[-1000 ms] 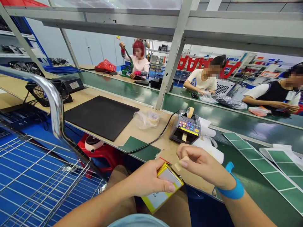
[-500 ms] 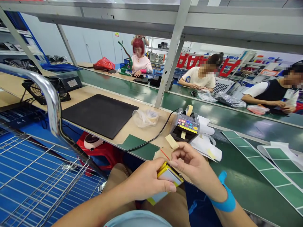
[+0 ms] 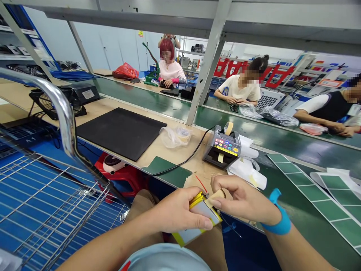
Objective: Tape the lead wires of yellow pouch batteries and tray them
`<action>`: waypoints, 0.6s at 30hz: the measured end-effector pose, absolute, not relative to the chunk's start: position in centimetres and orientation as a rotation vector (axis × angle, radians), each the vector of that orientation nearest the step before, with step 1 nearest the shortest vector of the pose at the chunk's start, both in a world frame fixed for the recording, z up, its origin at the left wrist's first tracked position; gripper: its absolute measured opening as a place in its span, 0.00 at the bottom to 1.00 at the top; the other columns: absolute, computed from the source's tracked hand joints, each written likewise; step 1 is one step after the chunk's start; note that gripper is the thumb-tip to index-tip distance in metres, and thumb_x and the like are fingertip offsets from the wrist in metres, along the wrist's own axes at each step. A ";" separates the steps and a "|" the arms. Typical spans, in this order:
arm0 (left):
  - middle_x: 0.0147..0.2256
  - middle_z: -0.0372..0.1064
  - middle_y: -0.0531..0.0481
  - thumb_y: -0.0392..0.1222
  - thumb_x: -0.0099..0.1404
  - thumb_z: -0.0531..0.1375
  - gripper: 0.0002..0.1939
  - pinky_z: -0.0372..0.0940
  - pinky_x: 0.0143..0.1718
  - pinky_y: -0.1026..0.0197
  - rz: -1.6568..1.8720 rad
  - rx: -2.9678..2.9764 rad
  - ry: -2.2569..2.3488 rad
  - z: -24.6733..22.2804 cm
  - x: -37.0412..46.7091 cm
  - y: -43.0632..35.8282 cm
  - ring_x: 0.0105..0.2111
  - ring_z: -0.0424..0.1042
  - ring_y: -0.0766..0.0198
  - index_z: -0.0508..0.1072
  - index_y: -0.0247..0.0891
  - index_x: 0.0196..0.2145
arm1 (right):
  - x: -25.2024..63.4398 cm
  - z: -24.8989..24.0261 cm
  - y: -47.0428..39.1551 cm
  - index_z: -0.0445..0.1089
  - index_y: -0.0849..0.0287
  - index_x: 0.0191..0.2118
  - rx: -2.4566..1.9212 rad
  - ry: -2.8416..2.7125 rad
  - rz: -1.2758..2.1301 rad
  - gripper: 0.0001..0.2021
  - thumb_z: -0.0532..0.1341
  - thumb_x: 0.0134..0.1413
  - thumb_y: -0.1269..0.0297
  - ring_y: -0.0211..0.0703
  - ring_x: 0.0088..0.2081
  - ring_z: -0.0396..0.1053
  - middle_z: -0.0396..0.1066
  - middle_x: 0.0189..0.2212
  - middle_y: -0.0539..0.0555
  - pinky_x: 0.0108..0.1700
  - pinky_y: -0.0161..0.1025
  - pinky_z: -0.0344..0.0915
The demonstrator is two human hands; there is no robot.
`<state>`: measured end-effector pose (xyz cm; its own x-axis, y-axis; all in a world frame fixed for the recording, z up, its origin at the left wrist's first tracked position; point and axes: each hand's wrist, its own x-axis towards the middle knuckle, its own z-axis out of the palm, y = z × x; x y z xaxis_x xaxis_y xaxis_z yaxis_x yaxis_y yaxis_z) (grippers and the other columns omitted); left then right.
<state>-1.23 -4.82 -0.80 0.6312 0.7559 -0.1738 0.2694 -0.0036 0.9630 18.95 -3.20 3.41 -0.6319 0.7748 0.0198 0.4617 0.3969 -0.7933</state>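
My left hand (image 3: 180,210) is wrapped round a flat silver battery pack (image 3: 194,222) with yellow edges, its thumb lying across the top face. A short red wire (image 3: 201,183) sticks up from the pack's far end. My right hand (image 3: 239,197), with a blue band on its wrist, pinches a piece of beige tape (image 3: 216,196) against that end of the pack. Beyond my hands stands a tape dispenser (image 3: 222,147) with lit buttons and a tape strip showing at its front.
A black mat (image 3: 122,131) and a crumpled plastic bag (image 3: 175,137) lie on the bench. Green label sheets (image 3: 313,195) are at the right. A wire cart (image 3: 56,210) stands at the left. Several people sit across the green conveyor (image 3: 135,96).
My right hand has brought the beige tape down from above the pack onto its far end. The left hand still holds the pack. The view has shifted slightly.
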 end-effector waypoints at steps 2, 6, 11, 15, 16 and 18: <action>0.29 0.67 0.55 0.43 0.49 0.68 0.18 0.56 0.26 0.68 0.457 1.578 0.898 -0.9 -1.2 -4.9 0.29 0.64 0.66 0.70 0.34 0.36 | 18.9 3.2 -3.1 0.51 0.59 0.21 -1.059 -2.282 1.087 0.17 0.58 0.54 0.61 0.34 0.25 0.50 0.52 0.21 0.46 0.26 0.33 0.49; 0.29 0.65 0.56 0.43 0.49 0.67 0.18 0.56 0.25 0.69 0.458 1.540 0.904 -1.0 -1.1 -5.0 0.29 0.63 0.66 0.70 0.34 0.36 | 18.8 3.1 -3.0 0.48 0.59 0.21 -1.049 -2.327 1.068 0.19 0.58 0.54 0.62 0.32 0.25 0.47 0.49 0.20 0.45 0.25 0.32 0.48; 0.28 0.65 0.57 0.43 0.50 0.67 0.17 0.55 0.25 0.69 0.451 1.604 0.918 -0.8 -1.0 -5.1 0.28 0.63 0.67 0.70 0.36 0.36 | 18.5 3.6 -3.3 0.49 0.59 0.20 -1.147 -2.424 0.871 0.19 0.59 0.53 0.61 0.32 0.25 0.48 0.49 0.20 0.45 0.26 0.32 0.47; 0.26 0.63 0.59 0.44 0.51 0.68 0.15 0.53 0.25 0.70 0.458 1.797 0.931 -0.1 -1.3 -5.3 0.27 0.61 0.69 0.69 0.37 0.33 | 18.7 4.1 -3.9 0.60 0.59 0.24 -1.289 -2.416 0.727 0.14 0.64 0.48 0.58 0.35 0.26 0.52 0.55 0.21 0.46 0.27 0.33 0.50; 0.25 0.62 0.60 0.44 0.51 0.68 0.15 0.52 0.24 0.70 0.469 1.850 0.923 0.1 -1.3 -5.4 0.26 0.61 0.69 0.68 0.37 0.33 | 18.8 4.0 -4.2 0.64 0.59 0.29 -1.324 -2.349 0.742 0.12 0.65 0.46 0.56 0.36 0.27 0.54 0.57 0.23 0.47 0.28 0.34 0.52; 0.24 0.60 0.61 0.45 0.53 0.68 0.15 0.51 0.25 0.70 0.512 1.949 0.902 0.4 -1.3 -5.5 0.25 0.59 0.70 0.67 0.38 0.32 | 19.1 3.8 -4.7 0.66 0.56 0.43 -1.360 -2.143 0.852 0.20 0.67 0.44 0.55 0.38 0.30 0.57 0.60 0.27 0.48 0.33 0.35 0.57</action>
